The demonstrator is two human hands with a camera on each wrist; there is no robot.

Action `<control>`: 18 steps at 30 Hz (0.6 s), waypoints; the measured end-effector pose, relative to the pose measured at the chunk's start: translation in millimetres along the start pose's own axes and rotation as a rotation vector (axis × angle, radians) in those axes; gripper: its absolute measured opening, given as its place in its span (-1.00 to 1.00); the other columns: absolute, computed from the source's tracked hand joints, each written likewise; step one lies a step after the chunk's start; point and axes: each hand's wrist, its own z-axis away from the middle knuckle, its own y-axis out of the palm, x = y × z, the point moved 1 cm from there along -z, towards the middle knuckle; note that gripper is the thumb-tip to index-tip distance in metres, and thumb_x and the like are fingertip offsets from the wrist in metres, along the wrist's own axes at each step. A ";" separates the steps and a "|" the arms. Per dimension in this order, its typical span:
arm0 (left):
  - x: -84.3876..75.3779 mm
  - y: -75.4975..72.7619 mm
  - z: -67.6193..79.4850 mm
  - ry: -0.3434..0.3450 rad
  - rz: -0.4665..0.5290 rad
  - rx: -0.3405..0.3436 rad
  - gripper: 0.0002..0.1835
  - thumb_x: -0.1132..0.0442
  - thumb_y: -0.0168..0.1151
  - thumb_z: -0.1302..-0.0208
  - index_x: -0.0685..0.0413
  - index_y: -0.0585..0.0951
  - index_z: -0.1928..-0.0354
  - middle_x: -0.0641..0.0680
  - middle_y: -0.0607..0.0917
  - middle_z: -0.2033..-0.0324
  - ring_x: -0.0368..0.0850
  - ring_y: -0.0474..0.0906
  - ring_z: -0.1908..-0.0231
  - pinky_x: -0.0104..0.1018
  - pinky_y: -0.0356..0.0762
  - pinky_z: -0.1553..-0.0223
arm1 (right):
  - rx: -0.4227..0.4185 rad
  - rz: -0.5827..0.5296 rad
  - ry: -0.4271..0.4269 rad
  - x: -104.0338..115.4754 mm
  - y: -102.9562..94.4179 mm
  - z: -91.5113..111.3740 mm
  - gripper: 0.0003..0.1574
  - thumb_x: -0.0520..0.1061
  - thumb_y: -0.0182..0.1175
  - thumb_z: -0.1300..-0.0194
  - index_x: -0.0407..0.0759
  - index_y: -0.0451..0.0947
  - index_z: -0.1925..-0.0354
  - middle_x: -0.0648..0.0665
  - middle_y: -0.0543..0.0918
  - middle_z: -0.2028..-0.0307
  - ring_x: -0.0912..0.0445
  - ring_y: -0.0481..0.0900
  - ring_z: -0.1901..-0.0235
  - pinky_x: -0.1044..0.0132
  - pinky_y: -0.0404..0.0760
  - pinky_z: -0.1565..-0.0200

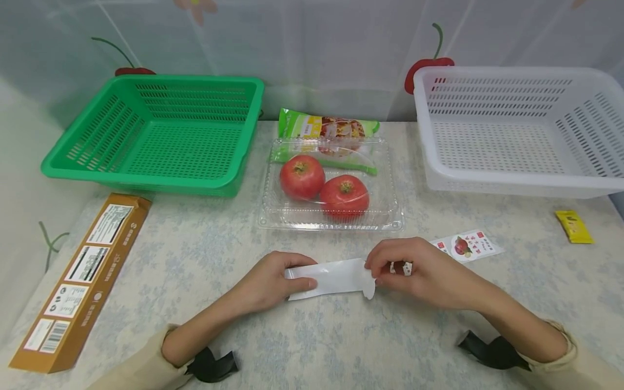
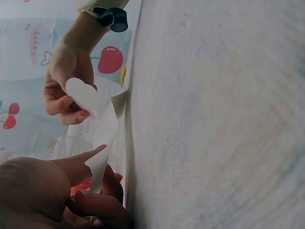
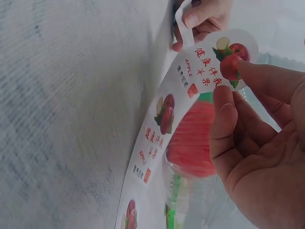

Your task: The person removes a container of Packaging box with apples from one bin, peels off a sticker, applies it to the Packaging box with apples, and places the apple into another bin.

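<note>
A strip of apple labels (image 3: 164,114), printed with red apples and red characters, runs between and beyond my hands, low over the table. My left hand (image 1: 270,281) pinches the left end of its plain white backing (image 1: 336,276) between thumb and fingers. With thumb and fingertips my right hand (image 1: 424,271) grips the rounded end of one label (image 3: 226,57), which in the left wrist view shows a plain white underside (image 2: 82,93). Past my right hand, more printed strip (image 1: 478,246) lies on the table. Two red apples (image 1: 345,196) sit in a clear plastic box (image 1: 385,203) ahead of my hands.
A green basket (image 1: 187,187) stands at the back left, a white basket (image 1: 517,184) at the back right. Behind the clear box lies a green food packet (image 1: 292,124). A long brown carton (image 1: 104,265) is at left, a small yellow packet (image 1: 575,226) at right.
</note>
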 end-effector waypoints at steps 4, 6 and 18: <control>-0.8 0.2 0.5 0.006 0.005 0.006 -0.72 0.23 0.39 -0.25 0.10 0.70 0.00 -0.11 0.72 0.21 -0.21 0.58 0.19 -0.21 0.53 0.11 | -0.007 -0.021 -0.004 0.4 -4.1 3.5 -0.65 -0.35 0.34 -0.23 0.13 0.62 0.25 0.14 0.64 0.23 0.19 0.53 0.31 0.33 0.55 0.38; -0.9 -0.2 1.0 0.004 0.000 0.005 -0.72 0.23 0.39 -0.25 0.09 0.70 0.01 -0.11 0.72 0.21 -0.21 0.58 0.20 -0.21 0.52 0.12 | -0.011 -0.029 -0.004 1.3 -5.9 4.7 -0.66 -0.34 0.34 -0.23 0.13 0.63 0.24 0.15 0.64 0.24 0.19 0.53 0.33 0.33 0.55 0.40; -2.1 -3.0 2.1 -0.016 -0.074 -0.009 -0.72 0.25 0.40 -0.23 0.07 0.70 0.02 -0.09 0.72 0.14 -0.21 0.58 0.11 -0.14 0.49 -0.02 | -0.094 -0.023 0.014 7.8 -16.3 7.5 -0.69 -0.38 0.29 -0.26 0.06 0.62 0.30 0.05 0.63 0.44 0.19 0.54 0.46 0.34 0.54 0.43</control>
